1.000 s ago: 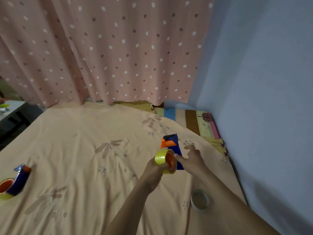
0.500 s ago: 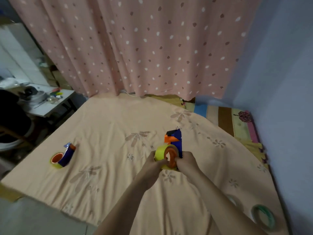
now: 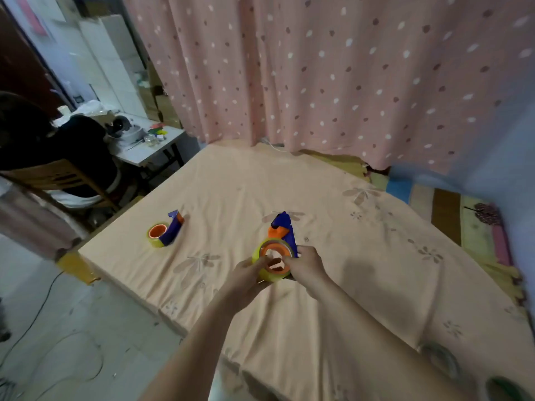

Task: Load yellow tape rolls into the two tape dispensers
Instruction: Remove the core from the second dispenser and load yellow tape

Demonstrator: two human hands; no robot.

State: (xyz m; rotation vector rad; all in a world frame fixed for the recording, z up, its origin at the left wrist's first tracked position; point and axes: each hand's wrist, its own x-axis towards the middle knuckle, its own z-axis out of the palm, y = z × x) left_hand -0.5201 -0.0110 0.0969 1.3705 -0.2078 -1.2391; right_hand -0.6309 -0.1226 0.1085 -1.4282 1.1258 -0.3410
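A blue and orange tape dispenser point(image 3: 283, 229) stands on the peach sheet near the middle, with a yellow tape roll point(image 3: 270, 263) around its orange hub. My left hand point(image 3: 249, 273) grips the roll's left side, thumb at the hub. My right hand point(image 3: 304, 263) holds the roll's right side and the dispenser body behind it. A second blue dispenser point(image 3: 173, 227) lies to the left near the mattress edge, with a yellow roll point(image 3: 157, 235) on its orange core. No hand touches that one.
The mattress point(image 3: 362, 256) drops to a bare floor point(image 3: 58, 328) at left, with a cable across it. A small cluttered table point(image 3: 150, 143) and a chair with dark clothing point(image 3: 58, 169) stand beyond. Two loose rings point(image 3: 440, 358) lie at the lower right. A dotted curtain point(image 3: 318, 68) hangs behind.
The view has swung left, bringing the left dispenser and the room into sight. Both hands have closed around the yellow roll on the dispenser and tilted its hub up toward me.
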